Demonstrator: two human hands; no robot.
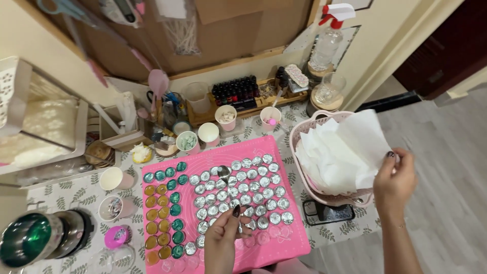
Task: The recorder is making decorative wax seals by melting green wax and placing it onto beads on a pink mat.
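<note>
Left grip: left hand is pinched closed on a spoon, fingers low on the handle, bowl pointing away over the tins.
Right grip: right hand pinches the edge of a white paper sheet, thumb and fingers closed on it.
Spoon position: bowl sits above the far rows of tins, handle running back to the left fingers.
Paper position: sheet stands in the pink basket, just left of the right hand, with more sheets bunched behind it.
Under left grip: pink mat carrying round silver tins in rows; green and amber filled tins lie left of the hand.
Beyond left grip: cups and a rack of small dark bottles further off.
Handling note: in my judgement the spoon should stay level and clear of the tin rims; paper is best lifted one sheet at a time, slowly, to avoid dragging the stack.
</note>
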